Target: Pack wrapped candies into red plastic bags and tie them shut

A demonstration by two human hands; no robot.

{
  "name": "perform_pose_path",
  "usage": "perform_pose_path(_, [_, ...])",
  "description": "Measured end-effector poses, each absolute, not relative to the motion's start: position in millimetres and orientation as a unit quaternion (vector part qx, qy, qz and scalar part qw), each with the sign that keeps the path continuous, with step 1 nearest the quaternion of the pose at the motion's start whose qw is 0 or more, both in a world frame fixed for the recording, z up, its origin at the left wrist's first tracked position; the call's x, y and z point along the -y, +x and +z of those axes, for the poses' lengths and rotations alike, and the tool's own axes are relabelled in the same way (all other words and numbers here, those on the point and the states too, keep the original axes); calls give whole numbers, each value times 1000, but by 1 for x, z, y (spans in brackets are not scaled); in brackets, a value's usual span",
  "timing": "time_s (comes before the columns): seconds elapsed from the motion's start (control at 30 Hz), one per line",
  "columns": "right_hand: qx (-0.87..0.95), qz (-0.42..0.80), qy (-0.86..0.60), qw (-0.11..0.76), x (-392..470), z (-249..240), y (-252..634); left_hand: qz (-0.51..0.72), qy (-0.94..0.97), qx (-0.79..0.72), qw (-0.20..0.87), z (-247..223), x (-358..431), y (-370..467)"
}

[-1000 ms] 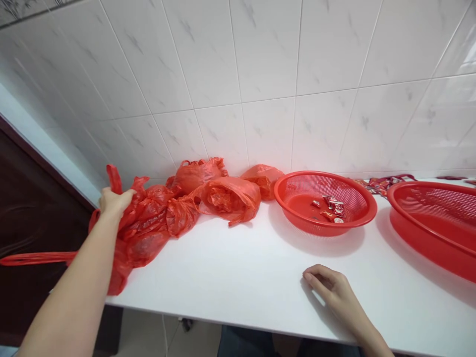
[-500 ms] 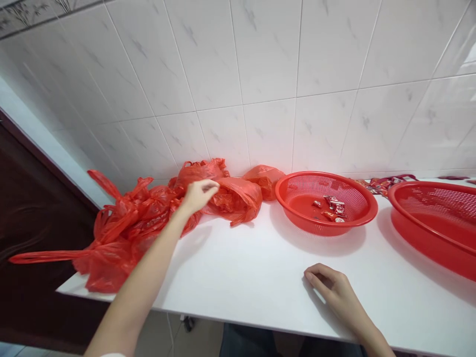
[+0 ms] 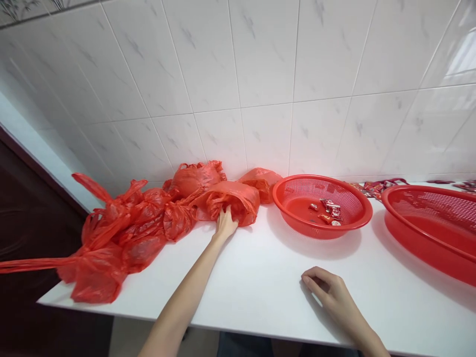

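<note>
My left hand [image 3: 226, 225] reaches into the mouth of a red plastic bag [image 3: 241, 196] near the wall; its fingertips are hidden inside, so what they hold cannot be seen. My right hand [image 3: 329, 290] rests on the white table [image 3: 260, 277] with its fingers curled together and nothing visible in them. Beyond it stands a round red basket [image 3: 297, 220] holding several small wrapped packets [image 3: 330, 209].
More knotted red bags [image 3: 145, 218] are heaped along the left of the table. Another red basket [image 3: 420, 238] is at the right edge. Red packets [image 3: 379, 187] lie behind the baskets, against the tiled wall [image 3: 267, 129].
My left hand has moved down and to the right, from above the bags into the open bag. My right hand has stayed nearly where it was. The view has shifted slightly.
</note>
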State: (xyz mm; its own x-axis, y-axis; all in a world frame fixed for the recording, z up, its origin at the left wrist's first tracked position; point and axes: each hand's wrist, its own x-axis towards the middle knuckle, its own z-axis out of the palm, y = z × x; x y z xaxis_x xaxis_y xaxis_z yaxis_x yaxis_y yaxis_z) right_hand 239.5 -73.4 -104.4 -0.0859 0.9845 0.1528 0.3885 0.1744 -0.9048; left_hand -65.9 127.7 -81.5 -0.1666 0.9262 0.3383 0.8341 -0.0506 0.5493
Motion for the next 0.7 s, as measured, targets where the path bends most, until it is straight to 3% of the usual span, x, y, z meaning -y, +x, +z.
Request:
perform_pose_path(0.33, [755, 376, -450, 293, 32, -62, 211, 458, 596, -657, 59, -73, -119, -80])
perform_pose_path(0.5, [783, 390, -381, 298, 2, -44, 174, 546, 551, -631, 30, -60, -107, -90])
perform_pose_path(0.7, [771, 432, -332, 329, -22, -69, 148, 600, 523, -605, 37, -53, -103, -93])
